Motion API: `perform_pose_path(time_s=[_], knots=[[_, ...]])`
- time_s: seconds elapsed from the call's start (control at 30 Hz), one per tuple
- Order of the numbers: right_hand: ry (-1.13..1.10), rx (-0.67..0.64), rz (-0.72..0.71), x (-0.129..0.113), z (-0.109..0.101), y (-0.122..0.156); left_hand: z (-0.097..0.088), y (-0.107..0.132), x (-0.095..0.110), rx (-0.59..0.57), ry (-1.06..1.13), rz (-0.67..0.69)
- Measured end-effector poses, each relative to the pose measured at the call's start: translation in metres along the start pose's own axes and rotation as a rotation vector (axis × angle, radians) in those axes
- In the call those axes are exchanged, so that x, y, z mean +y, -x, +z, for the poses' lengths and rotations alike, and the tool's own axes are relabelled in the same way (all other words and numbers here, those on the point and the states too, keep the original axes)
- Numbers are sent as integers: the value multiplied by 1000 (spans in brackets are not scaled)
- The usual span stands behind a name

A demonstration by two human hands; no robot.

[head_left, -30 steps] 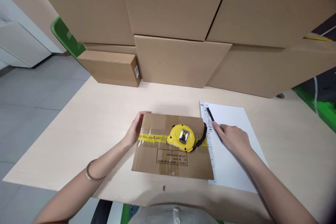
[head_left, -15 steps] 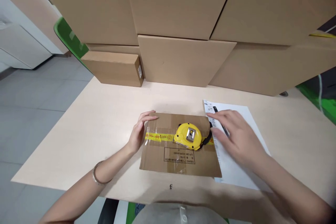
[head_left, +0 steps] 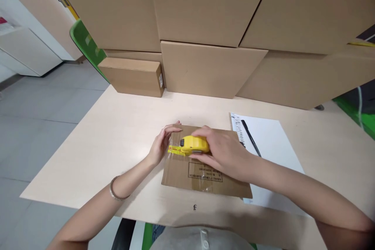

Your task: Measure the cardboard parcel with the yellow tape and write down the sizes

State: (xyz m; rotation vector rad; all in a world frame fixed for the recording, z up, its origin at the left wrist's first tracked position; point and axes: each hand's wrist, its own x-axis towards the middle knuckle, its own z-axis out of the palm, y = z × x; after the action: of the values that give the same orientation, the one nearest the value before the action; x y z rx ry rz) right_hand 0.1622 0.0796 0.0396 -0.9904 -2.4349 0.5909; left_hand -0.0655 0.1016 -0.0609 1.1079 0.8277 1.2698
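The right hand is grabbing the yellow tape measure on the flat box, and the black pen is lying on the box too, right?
Not quite. The right hand does grip the yellow tape measure on the flat box, but the black pen lies on the white paper beside the box, not on the box. The head view shows it.

Bench (head_left: pixel 117 133): pale wood top. White paper sheet (head_left: pixel 272 140) lies flat at the right, print along its left edge. Black pen (head_left: pixel 250 138) lies on the sheet near that edge, pointing away. Small closed cardboard box (head_left: pixel 133 76) stands at the back left of the bench, a white label on its right end. Large cardboard cartons (head_left: pixel 205 27) are stacked behind it, filling the back. Green chair back (head_left: pixel 86 45) shows at the left. Grey tiled floor (head_left: pixel 35 101) beyond the bench edge.
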Motion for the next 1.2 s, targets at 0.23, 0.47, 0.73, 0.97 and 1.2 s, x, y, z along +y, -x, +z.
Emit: perform_pose_path(time_s=[0.23,0.47,0.73,0.97,1.2], knots=[[118,-131,70,-24,14,-48,-9,-4,-11,-37,217,-220],[127,-113,210,-13,1,-12,-25,-6,-15,-245,-17,50],[-103,-42,555,39,-57,92,-31,-9,-17,-321,-96,92],[-94,89,683,58,-61,137,-30,-9,-14,-324,-80,82],[-98,50,667,49,-63,131,-27,-8,-11,-308,-83,68]])
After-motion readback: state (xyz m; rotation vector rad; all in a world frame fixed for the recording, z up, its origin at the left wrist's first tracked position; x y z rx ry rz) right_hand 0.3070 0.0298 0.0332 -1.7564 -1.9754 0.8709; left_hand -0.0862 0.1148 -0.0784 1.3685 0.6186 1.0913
